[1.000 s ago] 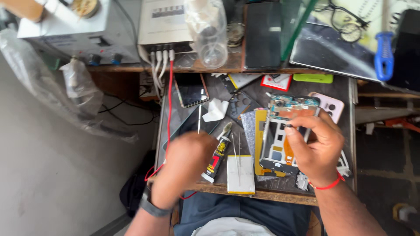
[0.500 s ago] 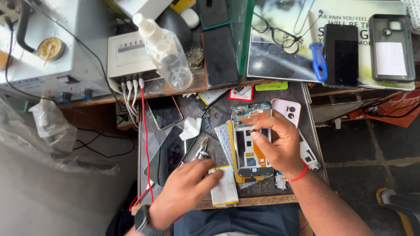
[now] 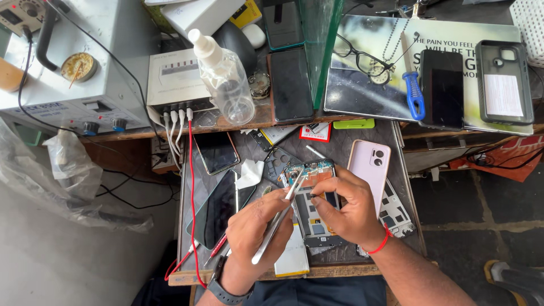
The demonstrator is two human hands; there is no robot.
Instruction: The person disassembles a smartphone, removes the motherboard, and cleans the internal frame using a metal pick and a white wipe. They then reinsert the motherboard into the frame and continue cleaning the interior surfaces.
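Fingers [image 3: 271, 211] pinch tweezers [image 3: 277, 218] over opened phone [image 3: 313, 201].

A small, dark workbench [image 3: 340, 148] fills the frame's centre. On it lie an opened phone [image 3: 315, 211], a pink back cover [image 3: 369, 167], a dark screen panel [image 3: 216, 208], another phone [image 3: 216, 152] and a white tissue [image 3: 250, 173].

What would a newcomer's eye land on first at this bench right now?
At bottom centre, the opened phone with its insides bare, the left hand bringing metal tweezers to its upper end while the right hand steadies it. Next, the clear spray bottle on the shelf above, and the blue-handled screwdriver on the poster at upper right.
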